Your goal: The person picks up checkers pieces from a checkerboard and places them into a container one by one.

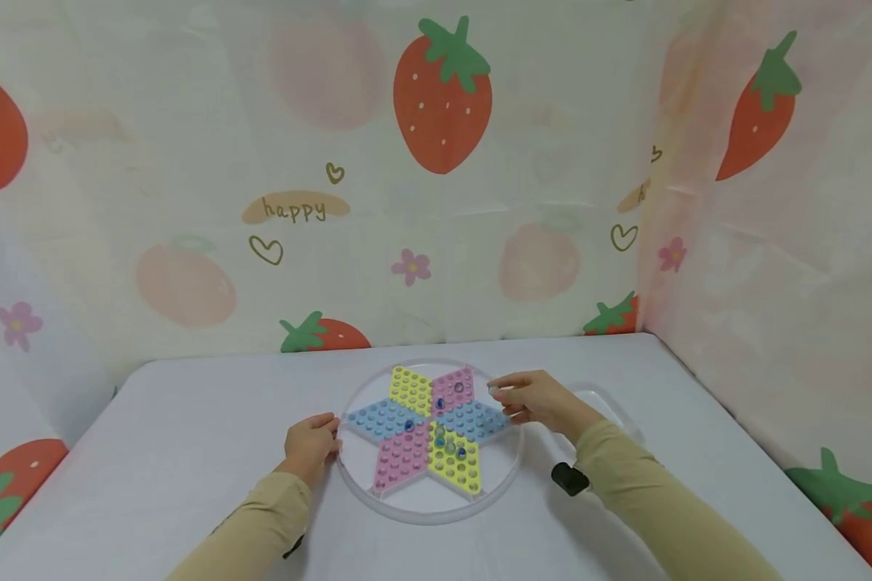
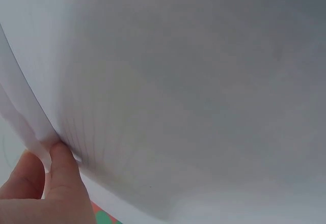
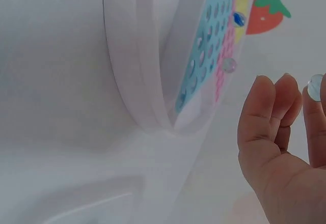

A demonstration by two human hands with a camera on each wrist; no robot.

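A round Chinese checkers board (image 1: 430,518) with a clear rim and a yellow, pink and blue star lies on the table. My left hand (image 1: 311,444) holds its left rim between thumb and fingers; in the left wrist view the fingertips (image 2: 62,152) meet the rim's edge. Over the board's right side, my right hand (image 1: 541,399) pinches a clear glass marble (image 3: 315,87) between thumb and index finger. Several marbles sit in the holes, among them a blue one (image 1: 409,425) near the centre and a clear one (image 3: 229,65) on a pink point.
A clear plastic tray (image 1: 618,410) stands right of the board, partly hidden by the right arm. White covering lies over the table (image 1: 211,420). Strawberry-print sheets (image 1: 443,307) hang behind and at the sides.
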